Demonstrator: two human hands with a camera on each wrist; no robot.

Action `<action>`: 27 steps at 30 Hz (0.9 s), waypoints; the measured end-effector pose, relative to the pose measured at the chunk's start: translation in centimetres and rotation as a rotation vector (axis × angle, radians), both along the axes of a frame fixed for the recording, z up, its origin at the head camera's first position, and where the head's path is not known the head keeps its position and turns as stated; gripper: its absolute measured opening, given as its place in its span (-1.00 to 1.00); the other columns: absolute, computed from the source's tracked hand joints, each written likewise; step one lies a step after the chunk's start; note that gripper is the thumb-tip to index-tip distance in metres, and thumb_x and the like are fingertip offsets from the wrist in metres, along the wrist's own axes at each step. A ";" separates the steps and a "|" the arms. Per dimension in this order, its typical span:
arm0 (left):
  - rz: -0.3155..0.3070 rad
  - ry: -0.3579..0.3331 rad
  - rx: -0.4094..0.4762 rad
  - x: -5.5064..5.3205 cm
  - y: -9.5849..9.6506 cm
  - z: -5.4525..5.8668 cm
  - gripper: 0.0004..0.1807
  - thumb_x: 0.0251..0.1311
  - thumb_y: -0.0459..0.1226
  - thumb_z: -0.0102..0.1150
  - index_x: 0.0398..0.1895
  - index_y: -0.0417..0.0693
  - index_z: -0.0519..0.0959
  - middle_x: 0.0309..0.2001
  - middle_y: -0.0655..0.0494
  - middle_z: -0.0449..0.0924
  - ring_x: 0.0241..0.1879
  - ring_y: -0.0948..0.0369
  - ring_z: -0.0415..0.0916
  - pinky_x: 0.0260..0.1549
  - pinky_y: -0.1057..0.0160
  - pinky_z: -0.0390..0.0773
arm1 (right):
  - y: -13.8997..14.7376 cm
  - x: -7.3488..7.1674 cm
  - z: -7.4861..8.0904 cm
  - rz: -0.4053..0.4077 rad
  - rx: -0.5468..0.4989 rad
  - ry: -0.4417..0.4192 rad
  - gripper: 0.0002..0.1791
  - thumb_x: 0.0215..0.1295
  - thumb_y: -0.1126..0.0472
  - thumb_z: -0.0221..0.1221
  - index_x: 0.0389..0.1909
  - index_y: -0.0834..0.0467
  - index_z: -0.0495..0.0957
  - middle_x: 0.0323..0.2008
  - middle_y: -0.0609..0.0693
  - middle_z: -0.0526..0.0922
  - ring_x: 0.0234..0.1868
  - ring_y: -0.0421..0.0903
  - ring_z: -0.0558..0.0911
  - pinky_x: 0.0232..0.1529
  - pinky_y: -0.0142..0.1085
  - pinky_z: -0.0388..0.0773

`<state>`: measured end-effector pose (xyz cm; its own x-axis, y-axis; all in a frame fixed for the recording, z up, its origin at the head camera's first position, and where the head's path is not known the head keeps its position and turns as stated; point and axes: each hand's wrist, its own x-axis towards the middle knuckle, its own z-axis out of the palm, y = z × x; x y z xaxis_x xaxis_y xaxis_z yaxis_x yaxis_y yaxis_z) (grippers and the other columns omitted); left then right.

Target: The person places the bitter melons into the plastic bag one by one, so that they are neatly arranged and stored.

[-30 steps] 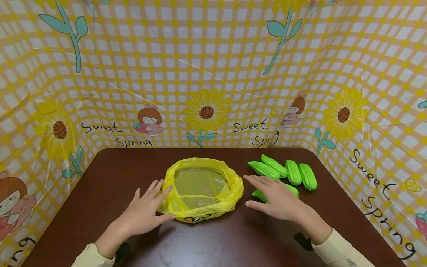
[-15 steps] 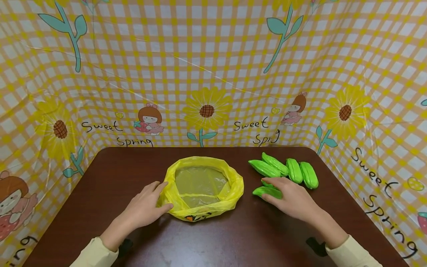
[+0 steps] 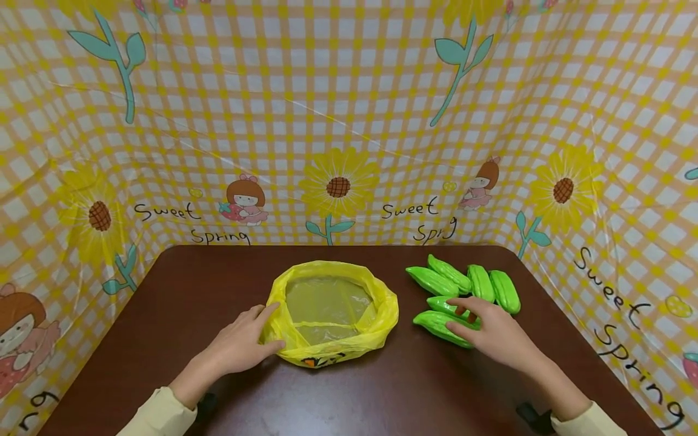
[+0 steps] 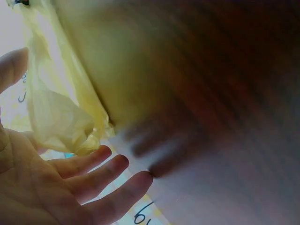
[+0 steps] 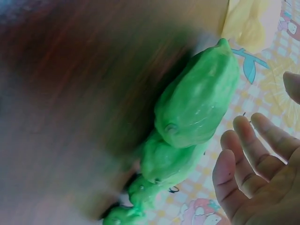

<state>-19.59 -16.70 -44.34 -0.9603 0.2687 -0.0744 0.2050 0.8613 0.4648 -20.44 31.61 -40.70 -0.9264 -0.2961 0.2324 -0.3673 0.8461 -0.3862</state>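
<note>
The bag [image 3: 385,315] is yellow, duller and more olive inside, with print [image 3: 312,363] in what seems to be orange and black, though creases blur it. The gourds [image 3: 432,282] are all bright lime green. The surface [image 3: 207,287] is dark reddish brown, the sleeves [image 3: 160,415] pale cream. The cloth [image 3: 349,91] is checked yellow and peach over white, with yellow sunflowers [image 3: 357,174] brown at the centre, teal leaves [image 3: 113,286], black lettering [image 3: 160,211], and figures [image 3: 248,195] in pink with brown hair.

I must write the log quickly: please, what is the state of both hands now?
Left hand: open, beside the yellow bag, not gripping it.
Right hand: open, by the ridged green pieces, holding nothing.
</note>
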 end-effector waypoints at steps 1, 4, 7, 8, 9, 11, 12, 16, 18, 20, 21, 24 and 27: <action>-0.003 -0.008 0.001 0.0 0.1 -0.2 -0.09 0.27 0.20 0.21 0.60 0.14 0.13 0.49 -0.24 0.18 0.45 -0.20 0.20 0.15 -0.36 0.37 | 0.2 0.2 -0.1 -0.011 -0.009 -0.007 -0.50 0.31 -0.08 0.33 0.18 0.07 0.61 -0.13 -0.07 0.69 -0.25 -0.18 0.57 -0.36 -0.31 0.48; -0.010 -0.026 0.002 0.0 0.2 -0.6 -0.08 0.26 0.21 0.23 0.60 0.16 0.13 0.50 -0.23 0.17 0.46 -0.19 0.19 0.18 -0.35 0.36 | 0.6 0.4 -0.4 -0.024 -0.039 -0.028 -0.51 0.30 -0.05 0.34 0.17 0.09 0.61 -0.27 -0.12 0.61 -0.37 -0.26 0.52 -0.44 -0.35 0.43; -0.017 -0.040 -0.006 -0.2 0.3 -0.8 -0.07 0.24 0.21 0.23 0.60 0.19 0.13 0.50 -0.22 0.16 0.46 -0.17 0.18 0.18 -0.34 0.37 | 1.1 0.4 -0.5 -0.039 -0.072 -0.059 -0.51 0.30 -0.05 0.35 0.16 0.11 0.61 -0.31 -0.11 0.58 -0.45 -0.28 0.50 -0.49 -0.35 0.41; -0.019 -0.042 -0.011 -0.3 0.2 -0.8 -0.07 0.24 0.21 0.24 0.60 0.19 0.13 0.50 -0.22 0.16 0.46 -0.16 0.18 0.17 -0.33 0.38 | 1.2 0.3 -0.6 -0.044 -0.083 -0.075 -0.50 0.31 -0.05 0.34 0.17 0.11 0.61 -0.32 -0.11 0.57 -0.46 -0.27 0.50 -0.50 -0.35 0.40; -0.021 -0.042 -0.016 -0.3 0.2 -0.8 -0.07 0.24 0.21 0.24 0.60 0.19 0.13 0.50 -0.23 0.16 0.46 -0.17 0.18 0.17 -0.33 0.38 | 1.4 0.3 -0.7 -0.053 -0.096 -0.089 -0.50 0.30 -0.06 0.34 0.17 0.11 0.61 -0.32 -0.10 0.57 -0.47 -0.26 0.50 -0.50 -0.35 0.41; -0.025 -0.047 -0.026 -0.3 0.2 -0.6 -0.07 0.24 0.21 0.25 0.60 0.18 0.13 0.50 -0.24 0.16 0.47 -0.17 0.17 0.16 -0.33 0.39 | 1.6 0.1 -0.8 -0.065 -0.114 -0.115 -0.49 0.31 -0.08 0.33 0.18 0.10 0.60 -0.35 -0.09 0.55 -0.49 -0.25 0.49 -0.51 -0.35 0.39; -0.025 -0.051 -0.032 -0.2 0.2 -0.4 -0.07 0.24 0.21 0.25 0.60 0.18 0.13 0.50 -0.25 0.15 0.47 -0.18 0.17 0.16 -0.33 0.39 | 1.7 0.1 -0.9 -0.067 -0.123 -0.131 -0.48 0.32 -0.09 0.32 0.19 0.11 0.60 -0.37 -0.09 0.54 -0.50 -0.25 0.47 -0.51 -0.34 0.38; -0.030 -0.065 -0.044 -0.2 0.2 -0.1 -0.06 0.24 0.20 0.26 0.60 0.16 0.12 0.51 -0.27 0.13 0.48 -0.19 0.14 0.18 -0.34 0.37 | 2.2 0.0 -1.1 -0.082 -0.165 -0.196 -0.46 0.33 -0.10 0.30 0.20 0.12 0.58 -0.49 -0.08 0.48 -0.59 -0.27 0.34 -0.55 -0.34 0.30; -0.035 -0.067 -0.053 -0.2 0.2 0.0 -0.06 0.24 0.19 0.26 0.60 0.15 0.13 0.51 -0.26 0.13 0.48 -0.18 0.14 0.18 -0.34 0.37 | 2.4 0.1 -1.2 -0.097 -0.184 -0.232 -0.45 0.33 -0.11 0.30 0.21 0.13 0.57 -0.52 -0.08 0.45 -0.62 -0.28 0.29 -0.55 -0.33 0.27; -0.040 -0.068 -0.059 -0.2 0.2 0.1 -0.07 0.23 0.19 0.26 0.60 0.15 0.14 0.51 -0.25 0.14 0.47 -0.17 0.15 0.17 -0.33 0.38 | 2.4 0.1 -1.3 -0.115 -0.200 -0.269 -0.42 0.32 -0.11 0.31 0.23 0.15 0.56 -0.52 -0.07 0.45 -0.62 -0.28 0.27 -0.55 -0.32 0.26; -0.043 -0.068 -0.064 -0.3 0.2 0.1 -0.07 0.23 0.19 0.27 0.60 0.14 0.15 0.51 -0.25 0.14 0.47 -0.17 0.15 0.17 -0.32 0.38 | 2.5 0.1 -1.3 -0.123 -0.206 -0.282 -0.41 0.31 -0.12 0.31 0.23 0.16 0.56 -0.52 -0.06 0.46 -0.61 -0.27 0.28 -0.54 -0.32 0.27; -0.049 -0.073 -0.070 -0.3 0.2 0.1 -0.08 0.23 0.18 0.28 0.59 0.13 0.17 0.50 -0.26 0.14 0.48 -0.17 0.14 0.18 -0.33 0.38 | 2.5 0.2 -1.5 -0.139 -0.229 -0.328 -0.38 0.30 -0.10 0.32 0.25 0.20 0.54 -0.49 -0.05 0.49 -0.58 -0.25 0.31 -0.52 -0.32 0.28; -0.054 -0.081 -0.072 -0.2 0.1 0.1 -0.09 0.23 0.17 0.28 0.58 0.11 0.19 0.51 -0.27 0.13 0.49 -0.18 0.12 0.18 -0.34 0.36 | 2.6 0.3 -1.6 -0.150 -0.256 -0.367 -0.36 0.29 -0.08 0.34 0.26 0.24 0.53 -0.49 -0.03 0.51 -0.57 -0.24 0.31 -0.51 -0.31 0.28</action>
<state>-19.82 -16.55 -44.27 -0.9347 0.3113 -0.1716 0.2166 0.8816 0.4193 -20.15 34.17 -42.34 -0.9892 -0.1287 -0.0703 -0.0486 0.7399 -0.6710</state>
